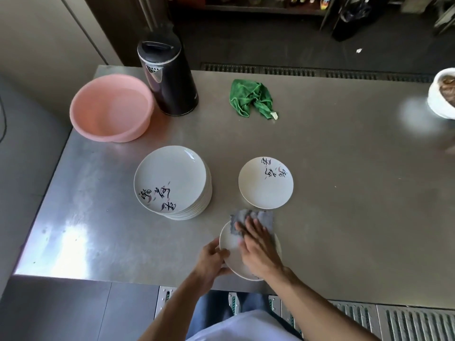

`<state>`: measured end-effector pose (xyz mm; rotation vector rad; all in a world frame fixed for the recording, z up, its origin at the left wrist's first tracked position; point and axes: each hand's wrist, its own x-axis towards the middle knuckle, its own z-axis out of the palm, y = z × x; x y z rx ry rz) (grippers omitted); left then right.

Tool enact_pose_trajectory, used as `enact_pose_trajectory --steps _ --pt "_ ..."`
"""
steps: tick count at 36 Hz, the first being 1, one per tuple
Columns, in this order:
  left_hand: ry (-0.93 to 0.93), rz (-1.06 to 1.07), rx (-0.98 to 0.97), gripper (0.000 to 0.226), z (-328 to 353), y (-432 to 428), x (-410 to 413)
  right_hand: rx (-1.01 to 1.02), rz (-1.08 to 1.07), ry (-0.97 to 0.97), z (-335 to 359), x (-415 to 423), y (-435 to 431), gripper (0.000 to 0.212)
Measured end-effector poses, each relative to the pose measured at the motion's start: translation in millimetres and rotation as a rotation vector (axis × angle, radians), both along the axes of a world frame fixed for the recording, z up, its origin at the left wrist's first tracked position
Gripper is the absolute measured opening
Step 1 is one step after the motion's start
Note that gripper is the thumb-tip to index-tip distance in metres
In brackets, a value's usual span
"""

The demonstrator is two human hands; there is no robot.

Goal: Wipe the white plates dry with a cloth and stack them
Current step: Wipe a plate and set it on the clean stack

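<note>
A white plate [230, 242] is at the near edge of the steel table. My left hand [212, 259] grips its left rim. My right hand [258, 244] presses a grey cloth [264, 219] flat onto the plate with straight fingers. A tall stack of white plates [172, 180] with black calligraphy stands to the left. One single white plate [261, 190] with the same markings lies to the right of the stack, just beyond the cloth.
A pink plastic basin [110, 107] and a black electric kettle [170, 77] stand at the back left of the steel table [344, 193]. A crumpled green cloth [251, 98] lies at the back middle. A white bowl [440, 94] sits at the far right edge.
</note>
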<state>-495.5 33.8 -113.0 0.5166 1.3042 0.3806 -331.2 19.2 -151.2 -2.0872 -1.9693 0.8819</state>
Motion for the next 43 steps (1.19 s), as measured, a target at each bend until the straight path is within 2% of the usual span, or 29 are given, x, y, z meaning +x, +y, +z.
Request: enact_pose_trajectory --steps 3,8,13,17,19,21,23,25,27,30,32,35,36,39,40,43 --pt "-0.004 -0.021 0.025 0.046 4 2 0 0.027 0.226 0.071 0 2 -4 0.05" --pt "0.0 -0.038 0.05 0.048 8 5 2 0.013 0.139 -0.081 0 10 1 0.061" --pt "0.017 0.079 0.0 0.049 5 0 1 -0.005 0.141 -0.088 2 9 5 0.052" --pt "0.079 0.247 -0.056 0.035 -1 -10 3 0.001 -0.017 0.001 7 6 9 0.049" --pt "0.132 0.227 -0.039 0.027 -2 -8 2 0.042 -0.057 0.06 9 1 7 0.048" --pt "0.132 0.174 -0.037 0.017 -1 -2 1 0.059 -0.021 0.152 7 -3 2 0.047" --pt "0.099 0.125 -0.049 0.012 0 2 -1 0.027 0.121 0.204 3 -8 -5 0.047" --pt "0.062 0.059 -0.051 0.022 -1 5 -5 -0.021 0.243 0.233 1 -7 -6 0.048" --pt "0.033 0.008 -0.076 0.04 -3 4 -11 -0.016 0.278 0.17 -1 -3 -2 0.049" --pt "0.007 0.013 -0.111 0.063 -6 0 -16 -0.081 0.022 -0.064 -1 -3 5 0.049" --pt "-0.026 0.015 -0.092 0.061 -7 -2 -15 -0.108 -0.029 -0.099 1 -12 4 0.051" --pt "-0.055 -0.003 -0.055 0.051 -3 -5 -13 -0.065 0.242 0.074 2 -21 -2 0.052" --pt "-0.053 0.0 -0.054 0.051 -3 -6 -15 -0.063 0.268 0.069 1 -19 -2 0.053" --pt "-0.05 0.03 -0.052 0.059 -3 -5 -16 -0.116 0.002 -0.083 -1 -11 4 0.053" --pt "-0.049 0.028 -0.039 0.059 -2 -4 -16 -0.125 -0.044 -0.072 0 -13 3 0.053" --pt "-0.037 -0.001 -0.014 0.048 -1 -1 -13 -0.091 0.197 0.107 2 -24 -1 0.054"
